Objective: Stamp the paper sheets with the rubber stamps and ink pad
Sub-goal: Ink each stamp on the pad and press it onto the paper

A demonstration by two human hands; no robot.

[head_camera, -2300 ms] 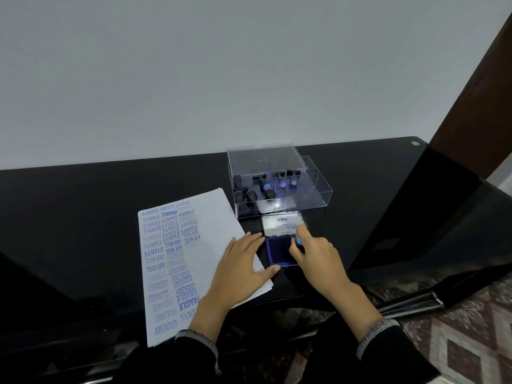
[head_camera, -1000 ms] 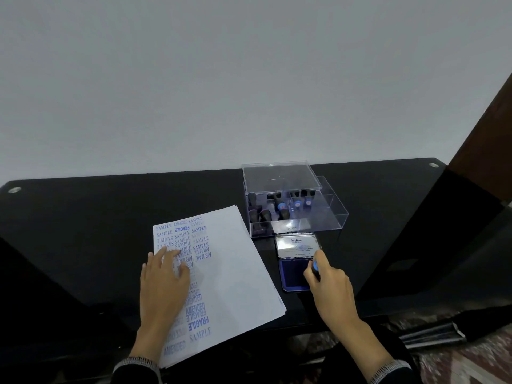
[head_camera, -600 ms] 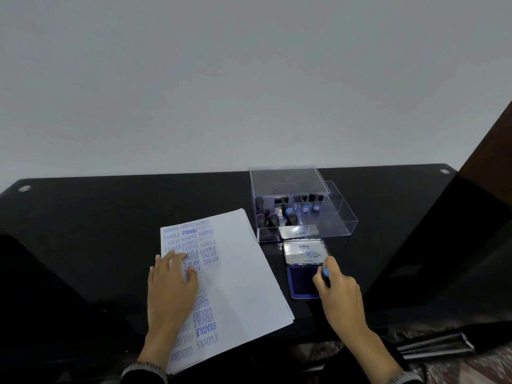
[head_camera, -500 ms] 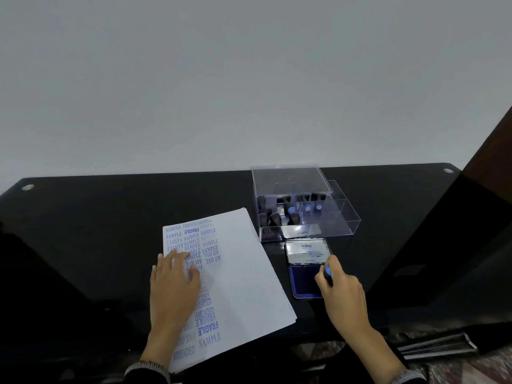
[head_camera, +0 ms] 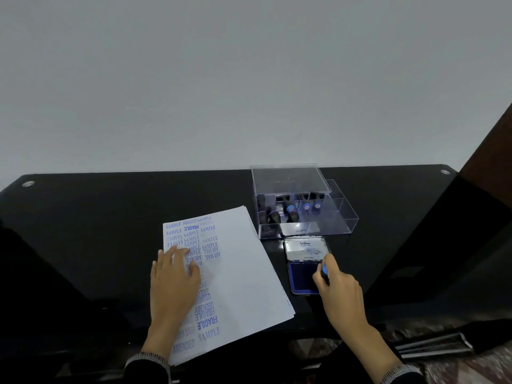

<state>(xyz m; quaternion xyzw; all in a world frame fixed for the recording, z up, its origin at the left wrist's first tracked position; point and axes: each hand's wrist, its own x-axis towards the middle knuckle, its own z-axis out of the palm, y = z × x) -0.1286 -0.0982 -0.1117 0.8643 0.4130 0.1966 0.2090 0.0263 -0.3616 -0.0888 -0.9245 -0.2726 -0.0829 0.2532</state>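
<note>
A stack of white paper sheets (head_camera: 243,275) lies on the black table, its left side covered with blue stamp prints. My left hand (head_camera: 173,284) rests flat on the stamped side of the top sheet. The open ink pad (head_camera: 303,275) sits to the right of the paper, its metal lid (head_camera: 306,249) folded back. My right hand (head_camera: 339,289) grips a rubber stamp (head_camera: 324,270) with a blue top and holds it down on the blue pad.
A clear plastic box (head_camera: 327,225) with several more stamps stands behind the ink pad, its lid (head_camera: 288,178) raised. The glossy black table (head_camera: 110,217) ends at a wall behind. At the right is a dark slanted panel (head_camera: 443,245).
My left hand slid from the paper's right edge to its stamped left side. My right hand stays at the ink pad with the stamp. The view has shifted.
</note>
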